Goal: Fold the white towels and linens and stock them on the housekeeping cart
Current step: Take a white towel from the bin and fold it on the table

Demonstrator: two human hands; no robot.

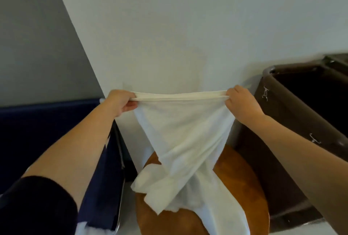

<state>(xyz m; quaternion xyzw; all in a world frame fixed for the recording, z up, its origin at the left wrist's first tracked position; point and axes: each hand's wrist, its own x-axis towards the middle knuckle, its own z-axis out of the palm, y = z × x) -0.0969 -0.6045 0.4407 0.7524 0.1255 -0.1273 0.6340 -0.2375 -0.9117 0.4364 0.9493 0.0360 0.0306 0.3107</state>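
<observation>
Your left hand [120, 102] and right hand [240, 101] each pinch a top corner of the white towel [184, 140], stretching its hem taut to square it for folding; its twisted tail rests on the round wooden stool [244, 197].

My left hand [120, 102] and my right hand [242, 102] each grip a top corner of the white towel [184, 127], stretching its hem taut between them in front of the pale wall [188, 27]. Below the hem the cloth narrows, twists once and drapes onto the round wooden stool [244, 182], its lower folds running toward the stool's near edge. A navy fabric bin [47, 131] stands beside the stool's left edge, a brown tub [293, 110] beside its right.
</observation>
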